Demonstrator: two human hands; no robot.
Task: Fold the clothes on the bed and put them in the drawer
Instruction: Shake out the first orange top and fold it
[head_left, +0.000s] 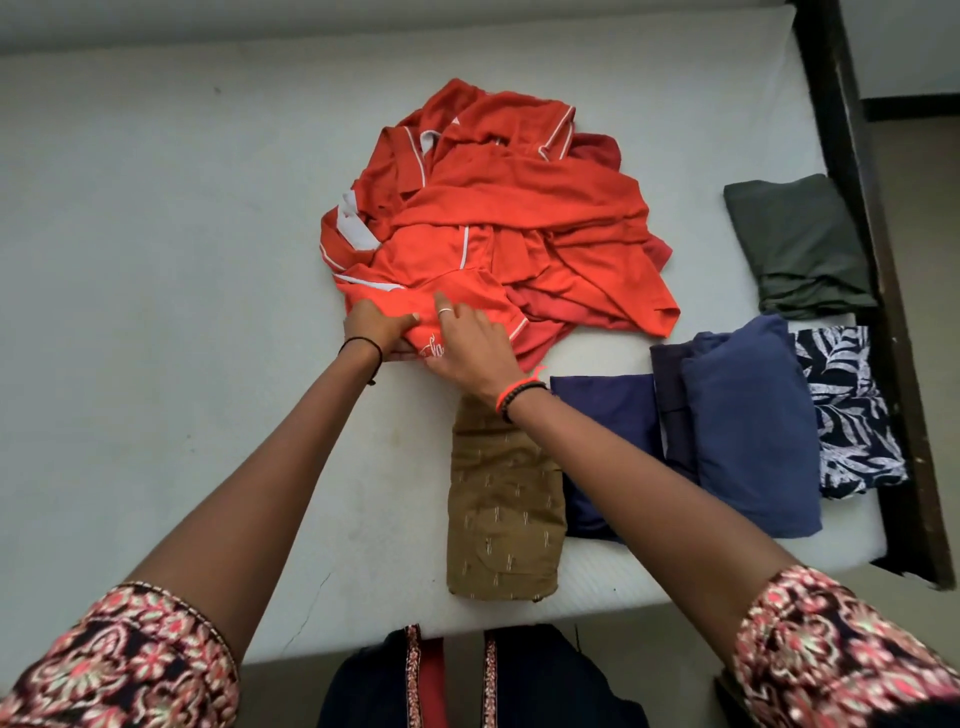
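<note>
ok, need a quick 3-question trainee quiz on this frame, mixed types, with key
1. Short answer: what colour is the lone folded piece lying beside the dark bed frame?
2. True or false: the orange pile is neatly folded.
3. The left hand and right hand both touch: A. the orange pile. B. the bed frame. C. two different folded garments.

Key: 1 dark green; 2 false, it is crumpled; 3 A.
</note>
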